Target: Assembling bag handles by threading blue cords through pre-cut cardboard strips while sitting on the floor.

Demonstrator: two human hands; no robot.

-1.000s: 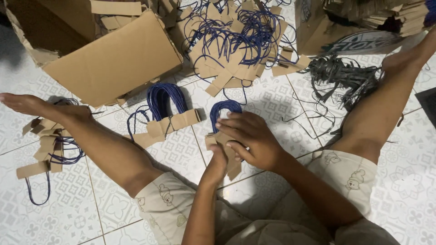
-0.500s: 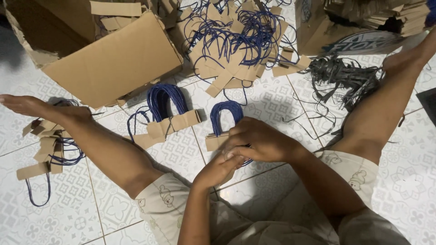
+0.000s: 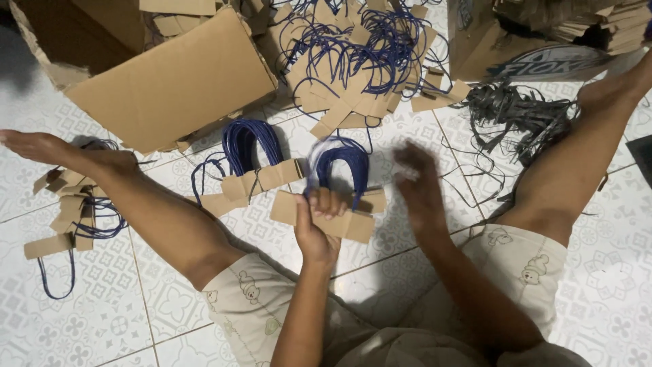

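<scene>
At frame centre, the left hand (image 3: 318, 228) gripped a cardboard strip (image 3: 324, 217) carrying blue cord loops (image 3: 343, 163). The right hand (image 3: 421, 187), just right of it, was open, blurred, holding nothing.

Handle bundle (image 3: 252, 166) left of held bundle (image 3: 336, 197); box (image 3: 170, 75) behind.
</scene>
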